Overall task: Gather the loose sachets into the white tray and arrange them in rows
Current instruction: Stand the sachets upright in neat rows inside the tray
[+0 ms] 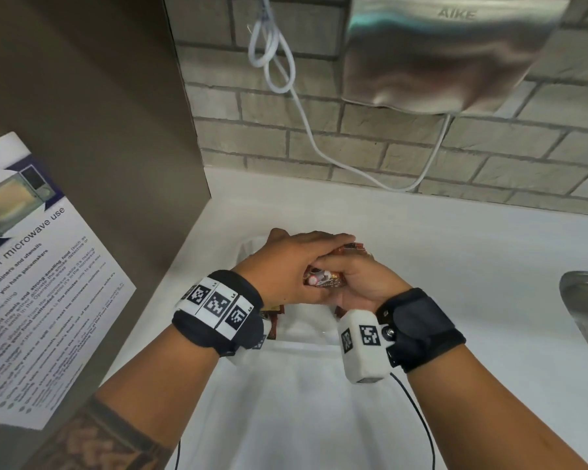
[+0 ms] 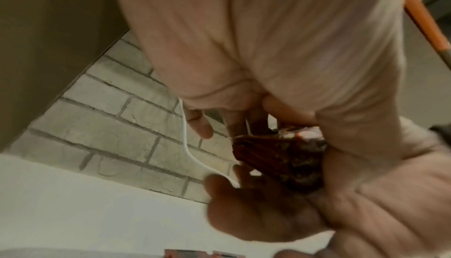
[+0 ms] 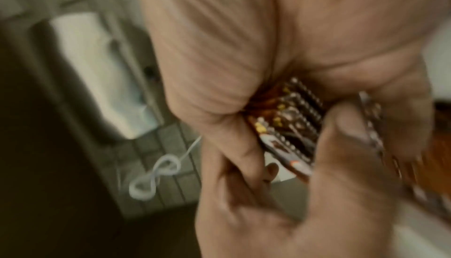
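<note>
Setting: white bench [image 1: 455,252] under a grey brick wall, with a steel hand dryer [image 1: 448,52] at the upper right of the head view and a microwave-use notice [image 1: 38,266] on the panel at the left.
Bundle: a stack of brown-red sachets [image 1: 323,278] sits between both hands at the frame's centre, above the tray — probably held on edge so the ends can be squared up before going in as a row.
Left hand [image 1: 286,266]: laid over the top of the bundle, fingers fairly straight, pressing it down and together.
Right hand [image 1: 364,283]: cupped beneath, fingers and thumb curled round the bundle [image 3: 288,119]; the serrated ends fan out in the right wrist view.
Tray: the white tray [image 1: 252,249] shows only as a pale rim behind the left hand — its contents are hidden.
Count: one bundle, roughly five or six sachets by their edges, though blur prevents certainty; at least two more loose sachets [image 1: 272,320] lie under the left wrist.
Progress: gathering looks unfinished, judging from those strays.
</note>
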### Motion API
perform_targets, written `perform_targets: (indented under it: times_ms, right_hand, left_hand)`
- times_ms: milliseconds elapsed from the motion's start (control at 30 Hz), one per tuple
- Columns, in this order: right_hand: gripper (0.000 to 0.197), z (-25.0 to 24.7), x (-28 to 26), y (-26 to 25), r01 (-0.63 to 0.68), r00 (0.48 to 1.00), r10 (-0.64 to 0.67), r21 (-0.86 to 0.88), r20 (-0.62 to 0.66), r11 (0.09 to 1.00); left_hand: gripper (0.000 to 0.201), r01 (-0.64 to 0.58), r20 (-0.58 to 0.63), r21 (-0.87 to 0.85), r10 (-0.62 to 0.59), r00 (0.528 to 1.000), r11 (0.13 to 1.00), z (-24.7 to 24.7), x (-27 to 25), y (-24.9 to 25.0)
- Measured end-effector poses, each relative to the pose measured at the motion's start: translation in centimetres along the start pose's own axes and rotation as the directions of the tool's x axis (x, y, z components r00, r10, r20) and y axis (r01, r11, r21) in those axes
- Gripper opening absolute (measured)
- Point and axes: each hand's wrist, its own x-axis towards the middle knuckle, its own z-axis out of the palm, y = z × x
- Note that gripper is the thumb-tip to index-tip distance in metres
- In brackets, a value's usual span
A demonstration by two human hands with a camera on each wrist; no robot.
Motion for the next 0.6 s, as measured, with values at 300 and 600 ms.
perform_targets:
  times_ms: [300, 600]
  right_hand:
    - [0.017, -0.3, -0.3, -1.2, 0.213, 0.962, -0.249, -0.259, -0.114, 0.942]
    - [0.032, 0.1, 0.8, -0.8, 0.315, 0.862, -0.470, -0.527, -0.188, 0.789]
  left_hand:
    - [0.102, 0.168, -0.112, -0.562, -0.276, 0.955, 0.810, -1.3, 0.9, -0.8]
    - [0.046, 0.149, 0.170, -0.984, -0.278, 0.945, -0.095, 0.1, 1.1, -0.1]
